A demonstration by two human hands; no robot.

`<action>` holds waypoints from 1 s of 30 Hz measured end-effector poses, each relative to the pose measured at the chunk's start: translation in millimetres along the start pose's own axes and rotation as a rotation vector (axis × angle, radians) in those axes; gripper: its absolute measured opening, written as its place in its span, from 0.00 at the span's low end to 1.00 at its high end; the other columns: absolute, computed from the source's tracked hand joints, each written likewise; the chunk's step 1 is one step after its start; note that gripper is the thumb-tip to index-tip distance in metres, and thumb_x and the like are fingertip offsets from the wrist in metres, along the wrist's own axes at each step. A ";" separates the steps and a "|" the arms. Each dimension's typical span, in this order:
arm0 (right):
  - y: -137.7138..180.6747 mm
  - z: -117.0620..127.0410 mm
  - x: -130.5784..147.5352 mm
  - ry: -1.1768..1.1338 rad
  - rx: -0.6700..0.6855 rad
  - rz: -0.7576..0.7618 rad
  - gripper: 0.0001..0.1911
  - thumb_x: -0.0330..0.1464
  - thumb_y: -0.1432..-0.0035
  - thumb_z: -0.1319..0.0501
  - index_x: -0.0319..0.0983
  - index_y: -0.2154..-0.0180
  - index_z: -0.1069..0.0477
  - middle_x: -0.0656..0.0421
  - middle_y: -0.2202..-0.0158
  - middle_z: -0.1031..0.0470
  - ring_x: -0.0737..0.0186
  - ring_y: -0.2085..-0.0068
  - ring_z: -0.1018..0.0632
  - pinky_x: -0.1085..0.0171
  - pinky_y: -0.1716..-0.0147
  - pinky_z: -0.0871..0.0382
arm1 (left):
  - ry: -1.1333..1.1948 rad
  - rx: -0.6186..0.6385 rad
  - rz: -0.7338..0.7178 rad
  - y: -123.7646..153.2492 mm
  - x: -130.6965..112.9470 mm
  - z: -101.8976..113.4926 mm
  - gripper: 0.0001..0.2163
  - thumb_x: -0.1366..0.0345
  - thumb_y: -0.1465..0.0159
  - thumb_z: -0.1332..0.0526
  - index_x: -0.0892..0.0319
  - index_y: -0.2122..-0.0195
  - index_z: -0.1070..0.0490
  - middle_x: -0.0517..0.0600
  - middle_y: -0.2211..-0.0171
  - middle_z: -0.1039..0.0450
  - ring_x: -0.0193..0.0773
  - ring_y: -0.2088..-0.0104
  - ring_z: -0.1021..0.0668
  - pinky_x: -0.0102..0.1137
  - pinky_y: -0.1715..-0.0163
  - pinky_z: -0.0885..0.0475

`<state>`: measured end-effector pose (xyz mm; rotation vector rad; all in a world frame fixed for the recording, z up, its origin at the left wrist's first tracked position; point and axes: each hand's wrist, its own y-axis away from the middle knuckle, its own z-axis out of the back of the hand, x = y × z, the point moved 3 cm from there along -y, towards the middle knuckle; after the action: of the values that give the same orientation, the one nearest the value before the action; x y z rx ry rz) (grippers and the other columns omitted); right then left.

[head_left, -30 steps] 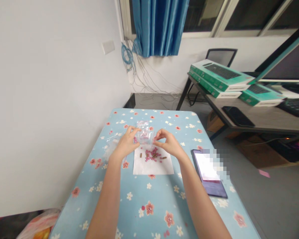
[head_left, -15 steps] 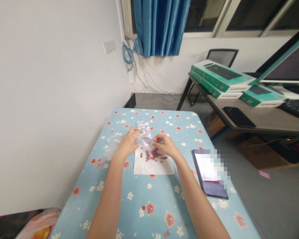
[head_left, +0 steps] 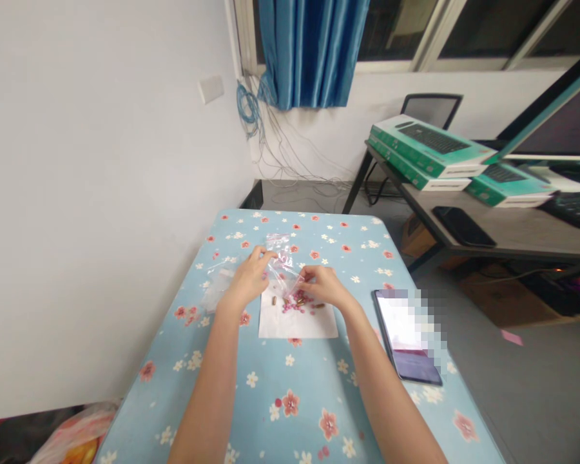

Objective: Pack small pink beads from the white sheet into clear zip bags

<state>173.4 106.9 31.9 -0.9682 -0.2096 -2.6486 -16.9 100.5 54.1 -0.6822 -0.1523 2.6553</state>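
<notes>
My left hand point(head_left: 247, 278) pinches the upper edge of a small clear plastic bag point(head_left: 282, 267) with pink bits inside. My right hand point(head_left: 323, 285) grips the bag's lower right corner, fingers closed, right above a pile of small pink beads point(head_left: 297, 301). The beads lie on a white sheet of paper point(head_left: 297, 320), with a few brown pieces among them. All of this rests on a table with a blue flowered cloth point(head_left: 290, 386).
A phone point(head_left: 408, 335) with a lit screen lies right of the paper. More clear bags point(head_left: 217, 287) lie left of my left hand. A white wall runs along the left; a desk point(head_left: 502, 229) with green boxes point(head_left: 428, 151) stands at right.
Both hands have lowered the bag from above the paper toward the bead pile. My right hand moved down and left, closer to the beads.
</notes>
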 end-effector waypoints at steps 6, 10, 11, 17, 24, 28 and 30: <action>0.7 0.1 -0.8 0.043 0.012 0.024 0.01 0.29 0.52 0.38 0.38 0.73 0.28 0.61 0.74 0.24 0.62 0.69 0.25 0.62 0.58 0.41 | 0.038 -0.016 -0.047 -1.7 -2.4 -1.1 0.28 0.83 0.51 0.49 0.54 0.49 0.38 0.52 0.52 0.41 0.40 0.54 0.29 0.34 0.54 0.31; 1.8 1.0 -0.3 0.055 0.012 0.039 0.01 0.29 0.51 0.39 0.38 0.73 0.28 0.61 0.74 0.24 0.63 0.69 0.25 0.62 0.58 0.41 | 0.063 -0.011 -0.050 -1.9 -3.9 -0.5 0.29 0.83 0.51 0.49 0.54 0.49 0.38 0.51 0.52 0.41 0.39 0.54 0.29 0.33 0.55 0.31; 1.8 1.3 -0.3 0.060 0.007 0.043 0.01 0.29 0.51 0.39 0.38 0.73 0.28 0.61 0.74 0.24 0.63 0.68 0.25 0.61 0.57 0.41 | 0.069 -0.014 -0.050 -1.8 -4.0 -0.1 0.29 0.83 0.51 0.49 0.54 0.49 0.38 0.51 0.52 0.40 0.39 0.54 0.29 0.33 0.55 0.30; 1.4 2.3 -3.1 -0.017 0.005 0.067 0.02 0.29 0.51 0.39 0.38 0.74 0.28 0.60 0.73 0.24 0.63 0.68 0.25 0.64 0.60 0.38 | 0.102 -0.022 -0.044 -1.3 -1.3 0.5 0.30 0.83 0.51 0.49 0.54 0.48 0.37 0.51 0.52 0.40 0.39 0.53 0.29 0.35 0.53 0.31; 2.7 6.1 -6.0 -0.078 0.019 0.054 0.01 0.29 0.50 0.38 0.39 0.73 0.27 0.60 0.73 0.23 0.63 0.67 0.24 0.65 0.61 0.36 | 0.139 -0.004 -0.049 -1.2 1.1 0.9 0.32 0.85 0.53 0.50 0.55 0.48 0.36 0.51 0.52 0.41 0.38 0.54 0.30 0.34 0.54 0.31; 3.2 6.9 -4.4 -0.071 0.029 0.046 0.01 0.29 0.50 0.38 0.39 0.73 0.28 0.60 0.73 0.23 0.63 0.67 0.24 0.65 0.61 0.36 | 0.139 -0.007 -0.053 -0.8 -3.9 4.6 0.32 0.85 0.53 0.51 0.54 0.48 0.36 0.51 0.52 0.40 0.37 0.56 0.29 0.33 0.54 0.31; 3.4 7.0 -3.7 -0.060 0.034 0.037 0.01 0.29 0.51 0.38 0.39 0.74 0.28 0.60 0.73 0.23 0.63 0.67 0.24 0.65 0.61 0.36 | 0.125 -0.006 -0.052 -0.5 -6.1 5.7 0.31 0.85 0.53 0.51 0.55 0.48 0.36 0.51 0.52 0.40 0.37 0.56 0.29 0.33 0.55 0.31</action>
<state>181.4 106.2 34.9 -1.0311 -0.2470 -2.5761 -14.5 98.5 61.9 -0.8319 -0.1409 2.5555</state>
